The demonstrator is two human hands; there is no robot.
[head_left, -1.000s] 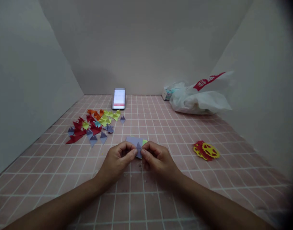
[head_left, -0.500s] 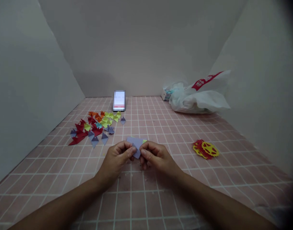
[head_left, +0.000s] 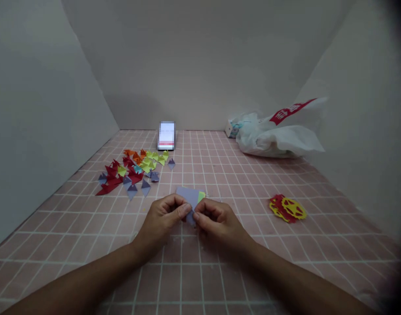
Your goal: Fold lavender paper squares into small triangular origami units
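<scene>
A small folded piece of light purple paper [head_left: 190,218] is pinched between my two hands at the middle of the table. My left hand [head_left: 169,215] grips its left side between thumb and fingers, and my right hand [head_left: 216,218] pinches its right side. Just behind the fingertips shows more purple paper [head_left: 187,192], with a green paper [head_left: 201,196] edge at its right. My fingers partly cover these sheets, so where the held piece ends is hard to make out.
Several folded paper figures [head_left: 134,176], red, orange, yellow and purple, lie at the left. Behind them a phone [head_left: 166,136] stands propped up. Yellow and red cut-out shapes [head_left: 287,208] lie at the right. A white plastic bag [head_left: 275,138] rests beside a small box [head_left: 232,128] at the back right.
The whole view has shifted slightly. My right fingers have drawn in closer under the paper, and more of the green edge behind shows. Both hands keep their pinch on the purple paper.
</scene>
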